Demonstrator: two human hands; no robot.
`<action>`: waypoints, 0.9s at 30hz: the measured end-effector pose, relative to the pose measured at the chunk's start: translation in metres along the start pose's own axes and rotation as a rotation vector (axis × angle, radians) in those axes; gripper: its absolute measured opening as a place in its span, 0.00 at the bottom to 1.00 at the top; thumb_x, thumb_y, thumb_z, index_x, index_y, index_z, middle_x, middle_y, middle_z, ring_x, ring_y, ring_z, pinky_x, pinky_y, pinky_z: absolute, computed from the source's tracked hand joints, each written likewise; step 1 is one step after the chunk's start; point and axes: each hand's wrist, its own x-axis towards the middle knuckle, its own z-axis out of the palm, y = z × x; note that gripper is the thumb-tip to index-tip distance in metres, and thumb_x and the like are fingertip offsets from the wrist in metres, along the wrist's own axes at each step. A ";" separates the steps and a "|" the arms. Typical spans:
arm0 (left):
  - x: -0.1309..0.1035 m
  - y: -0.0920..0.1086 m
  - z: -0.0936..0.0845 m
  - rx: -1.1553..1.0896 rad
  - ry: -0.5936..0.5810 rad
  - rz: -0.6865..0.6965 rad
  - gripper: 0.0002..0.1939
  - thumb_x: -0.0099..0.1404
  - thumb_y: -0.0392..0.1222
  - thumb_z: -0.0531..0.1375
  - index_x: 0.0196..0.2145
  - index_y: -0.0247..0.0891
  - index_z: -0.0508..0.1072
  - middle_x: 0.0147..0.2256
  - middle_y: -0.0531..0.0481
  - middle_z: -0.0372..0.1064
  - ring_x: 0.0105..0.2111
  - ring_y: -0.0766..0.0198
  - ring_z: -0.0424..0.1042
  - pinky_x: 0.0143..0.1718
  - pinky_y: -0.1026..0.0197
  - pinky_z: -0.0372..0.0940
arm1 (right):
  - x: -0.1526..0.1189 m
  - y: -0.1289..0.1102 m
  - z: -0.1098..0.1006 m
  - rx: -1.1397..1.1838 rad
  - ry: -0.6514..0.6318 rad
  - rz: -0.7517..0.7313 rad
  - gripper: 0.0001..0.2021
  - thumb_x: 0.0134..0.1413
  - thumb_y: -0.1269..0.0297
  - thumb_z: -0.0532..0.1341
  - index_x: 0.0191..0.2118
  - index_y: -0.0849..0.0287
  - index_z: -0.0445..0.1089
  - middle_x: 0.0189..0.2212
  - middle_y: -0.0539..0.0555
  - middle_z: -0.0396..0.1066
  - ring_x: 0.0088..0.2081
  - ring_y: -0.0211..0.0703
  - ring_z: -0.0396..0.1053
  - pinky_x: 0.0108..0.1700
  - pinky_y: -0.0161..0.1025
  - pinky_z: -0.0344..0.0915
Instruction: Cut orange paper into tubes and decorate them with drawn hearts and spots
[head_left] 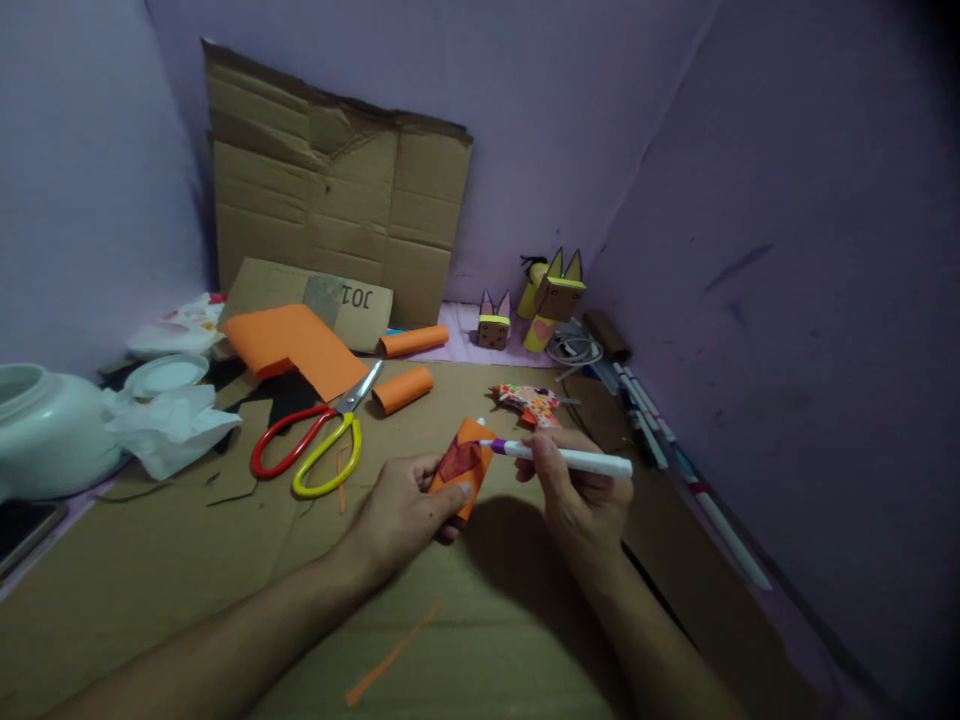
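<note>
While the left hand (pixel 411 500) grips an orange paper tube (pixel 465 468), its long axis running from seven o'clock to one, the right hand (pixel 583 492) pinches a purple-tipped white marker (pixel 596 462). From that right hand, the tube lies toward nine o'clock, the marker's tip at its reddish-purple patch (pixel 457 456).

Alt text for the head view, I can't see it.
The left hand holds a small orange paper piece with a dark reddish patch; the right hand holds a white marker, its purple tip at that patch. Steel scissors with red and yellow handles lie on brown cardboard; brown-faced craft figures with pointed ears stand behind.
</note>
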 end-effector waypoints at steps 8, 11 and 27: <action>0.000 0.000 0.000 -0.004 0.007 0.006 0.13 0.52 0.46 0.65 0.30 0.32 0.72 0.24 0.51 0.70 0.21 0.69 0.68 0.23 0.68 0.67 | 0.001 -0.001 0.000 -0.067 -0.041 0.010 0.07 0.58 0.66 0.61 0.29 0.59 0.73 0.20 0.48 0.70 0.20 0.35 0.68 0.22 0.32 0.66; -0.001 0.001 0.001 -0.011 0.007 0.000 0.13 0.52 0.45 0.65 0.30 0.33 0.73 0.23 0.51 0.70 0.21 0.69 0.68 0.23 0.68 0.67 | 0.001 -0.001 0.001 -0.069 -0.031 0.019 0.06 0.58 0.67 0.61 0.30 0.59 0.73 0.19 0.48 0.70 0.20 0.35 0.68 0.22 0.32 0.66; -0.004 0.006 0.002 -0.019 0.030 -0.034 0.09 0.54 0.41 0.63 0.31 0.32 0.73 0.21 0.53 0.70 0.20 0.69 0.68 0.23 0.67 0.66 | 0.001 -0.001 0.000 -0.081 0.008 0.055 0.08 0.57 0.65 0.61 0.28 0.59 0.72 0.17 0.47 0.68 0.17 0.34 0.66 0.18 0.31 0.64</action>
